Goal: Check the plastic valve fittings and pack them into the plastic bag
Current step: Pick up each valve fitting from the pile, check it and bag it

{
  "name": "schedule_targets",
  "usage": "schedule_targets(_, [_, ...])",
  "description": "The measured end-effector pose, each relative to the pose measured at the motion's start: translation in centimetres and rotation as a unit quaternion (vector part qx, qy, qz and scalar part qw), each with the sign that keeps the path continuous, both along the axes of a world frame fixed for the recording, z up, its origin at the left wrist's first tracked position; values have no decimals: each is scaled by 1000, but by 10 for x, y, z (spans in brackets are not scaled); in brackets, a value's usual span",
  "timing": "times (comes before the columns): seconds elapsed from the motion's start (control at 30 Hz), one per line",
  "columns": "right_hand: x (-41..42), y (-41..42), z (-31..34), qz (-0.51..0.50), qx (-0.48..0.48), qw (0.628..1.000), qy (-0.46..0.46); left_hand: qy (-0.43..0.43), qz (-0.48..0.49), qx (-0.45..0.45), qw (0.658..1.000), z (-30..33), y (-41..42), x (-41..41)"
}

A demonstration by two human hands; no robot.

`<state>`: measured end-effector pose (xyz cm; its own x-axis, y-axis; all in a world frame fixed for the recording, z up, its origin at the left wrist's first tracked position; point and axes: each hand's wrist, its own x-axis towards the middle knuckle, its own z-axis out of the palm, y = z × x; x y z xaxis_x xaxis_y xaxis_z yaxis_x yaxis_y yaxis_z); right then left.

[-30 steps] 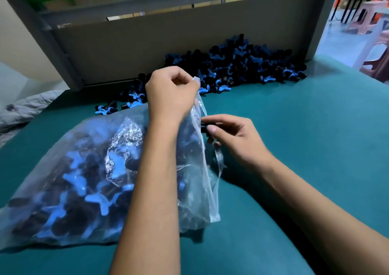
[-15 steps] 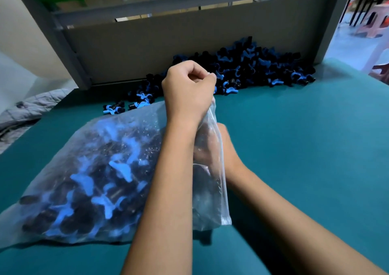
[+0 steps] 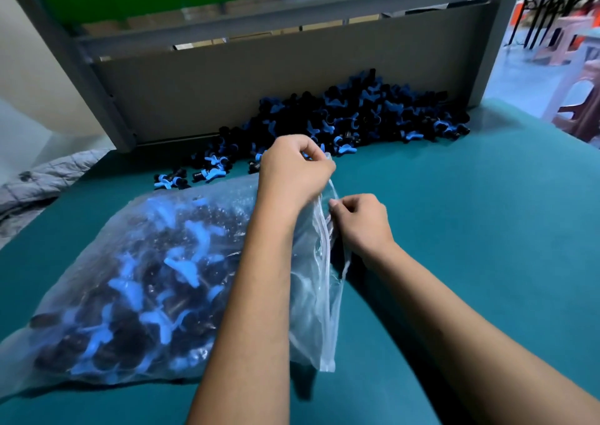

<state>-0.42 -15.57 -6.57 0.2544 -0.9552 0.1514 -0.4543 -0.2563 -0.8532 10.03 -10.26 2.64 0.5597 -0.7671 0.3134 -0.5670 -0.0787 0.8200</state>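
A clear plastic bag [image 3: 156, 262], filled with black and blue plastic valve fittings, lies on the teal table [image 3: 470, 229] at the left. My left hand [image 3: 295, 171] pinches the upper rim of the bag's mouth and holds it up. My right hand [image 3: 360, 220] is just outside the mouth on its right side, fingers curled against the rim, with no fitting visible in it. A large heap of loose valve fittings [image 3: 357, 116] lies behind the hands against the back panel.
A grey cardboard panel [image 3: 259, 77] in a metal frame stands along the table's back edge. A few stray fittings [image 3: 172, 179] lie left of the heap. Grey cloth [image 3: 48, 177] hangs off the far left. Plastic stools [image 3: 578, 99] stand beyond the table's right side.
My right hand carried a fitting into the bag, then came back out and now sits curled at the bag's mouth. My left hand kept holding the rim up.
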Motion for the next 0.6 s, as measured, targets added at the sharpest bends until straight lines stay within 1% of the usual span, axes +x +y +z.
schedule_targets(0.1, [0,-10,-4,-24,5,1000,-1,-4,-12,71,997,-13,-3,-1])
schedule_targets(0.23, [1,-25,-2,-65,39,997,-30,-23,14,89,996,-23,-3,-1])
schedule_targets(0.43, [0,-34,-11,-54,56,996,-51,11,13,48,999,-26,-7,2])
schedule_targets(0.6, [-4,-36,-12,-29,95,990,-103,91,5,-29,995,-24,-12,3])
